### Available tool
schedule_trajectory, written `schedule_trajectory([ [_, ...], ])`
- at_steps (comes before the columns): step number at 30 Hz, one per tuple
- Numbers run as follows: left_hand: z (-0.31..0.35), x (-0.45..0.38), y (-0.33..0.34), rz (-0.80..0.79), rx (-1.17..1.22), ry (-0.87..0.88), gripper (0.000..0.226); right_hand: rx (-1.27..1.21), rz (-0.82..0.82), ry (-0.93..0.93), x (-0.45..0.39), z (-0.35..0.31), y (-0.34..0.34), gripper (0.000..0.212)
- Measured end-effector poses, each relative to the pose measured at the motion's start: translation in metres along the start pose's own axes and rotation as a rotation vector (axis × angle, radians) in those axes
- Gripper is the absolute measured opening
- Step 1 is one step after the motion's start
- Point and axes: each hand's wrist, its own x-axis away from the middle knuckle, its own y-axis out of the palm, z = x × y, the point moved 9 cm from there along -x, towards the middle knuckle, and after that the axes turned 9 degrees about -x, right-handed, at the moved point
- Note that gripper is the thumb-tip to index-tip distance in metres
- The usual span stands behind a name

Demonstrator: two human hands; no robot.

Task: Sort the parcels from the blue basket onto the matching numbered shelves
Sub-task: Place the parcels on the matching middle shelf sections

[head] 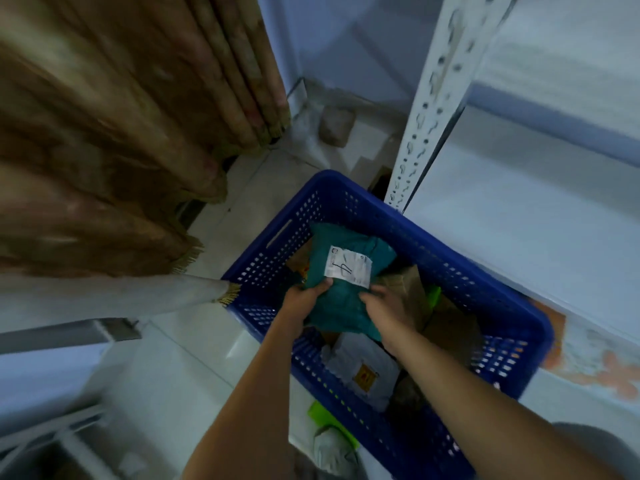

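A blue perforated basket point(446, 247) stands on the floor below me, holding several parcels. Over it I hold a teal soft parcel point(346, 306) with a white label point(348, 264) marked with a handwritten 4. My left hand point(304, 299) grips the parcel's near left edge, thumb on top by the label. My right hand point(388, 303) grips its near right side. Under it lie a white bag parcel point(363, 365) with a yellow mark and brown cardboard parcels point(450, 327). A shelf point(536, 237) is at the right.
A white slotted shelf post point(436, 98) rises right behind the basket. Brown curtains point(121, 133) hang at the left. A pale tiled floor point(194, 358) lies left of the basket. A green item and a grey bag point(332, 441) lie by the basket's near corner.
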Motion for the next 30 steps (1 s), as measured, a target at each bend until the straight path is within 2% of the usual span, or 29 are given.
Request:
schedule_trajectory([
  [2,0.011,0.050,-0.022,0.028,0.075,0.003,0.079,-0.019,0.013,-0.032,0.047,-0.029,-0.015,0.011],
  [4,0.028,0.104,-0.039,0.018,0.158,0.015,0.087,-0.080,0.018,-0.048,0.101,-0.066,-0.034,0.013],
  [5,0.039,0.132,-0.045,-0.007,0.194,0.028,0.084,-0.107,0.015,-0.051,0.126,-0.085,-0.043,0.028],
  [7,0.065,0.192,-0.049,-0.105,0.231,0.059,0.075,-0.145,-0.027,-0.015,0.168,-0.114,-0.059,0.077],
  [8,0.077,0.219,-0.049,-0.169,0.224,0.077,0.073,-0.141,-0.071,-0.004,0.191,-0.129,-0.065,0.088],
  [9,0.090,0.247,-0.047,-0.229,0.210,0.096,0.073,-0.111,-0.129,-0.007,0.216,-0.145,-0.070,0.090],
  [12,0.131,0.330,-0.038,-0.342,0.141,0.167,0.090,-0.025,-0.287,-0.051,0.298,-0.197,-0.082,0.106],
  [14,0.160,0.379,-0.030,-0.385,0.115,0.235,0.097,-0.030,-0.371,-0.130,0.343,-0.226,-0.091,0.100],
  [16,0.184,0.421,-0.023,-0.410,0.118,0.309,0.095,-0.054,-0.418,-0.178,0.377,-0.246,-0.102,0.090],
  [20,0.216,0.492,-0.017,-0.418,0.113,0.386,0.095,-0.102,-0.534,-0.228,0.430,-0.276,-0.119,0.084],
  [22,0.228,0.518,-0.016,-0.431,0.069,0.424,0.095,-0.088,-0.522,-0.273,0.448,-0.288,-0.132,0.079],
  [24,0.240,0.545,-0.016,-0.463,-0.041,0.475,0.086,-0.077,-0.490,-0.357,0.466,-0.305,-0.145,0.075],
  [26,0.262,0.577,-0.027,-0.374,-0.187,0.543,0.067,0.006,-0.465,-0.449,0.494,-0.326,-0.153,0.061],
  [28,0.299,0.598,-0.065,-0.089,-0.248,0.698,0.057,0.172,-0.388,-0.536,0.516,-0.347,-0.166,0.052],
  [29,0.320,0.606,-0.088,0.072,-0.294,0.787,0.068,0.275,-0.328,-0.567,0.523,-0.356,-0.174,0.062],
  [30,0.338,0.610,-0.104,0.193,-0.404,0.869,0.089,0.404,-0.265,-0.589,0.529,-0.364,-0.180,0.082],
])
